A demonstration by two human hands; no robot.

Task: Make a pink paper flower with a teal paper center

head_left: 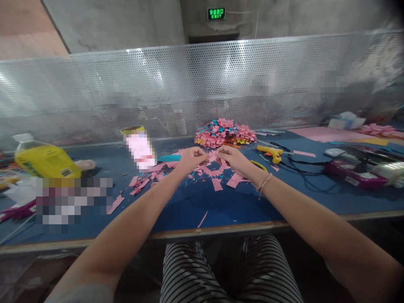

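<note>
Both hands meet over the middle of the blue tabletop [189, 212], thumbs and fingers pinched. Between them is a ring-shaped strip of fringed pink paper [212, 171]. My left hand [194, 158] grips its left end, and my right hand [229, 158] grips the right end. Loose pink paper scraps [217, 184] lie under and around the hands. Just behind them rises a heap of pink and blue paper flowers [222, 132]. A yellow glue gun [271, 153] rests on its side to the right of my right hand.
A lit phone [140, 151] leans upright on the left, near a bottle of yellow liquid [47, 158]. Black cables [303, 168] run to a purple power strip [356, 173] at right. Pink sheets [325, 134] lie behind it. A perforated metal screen [176, 84] closes off the back.
</note>
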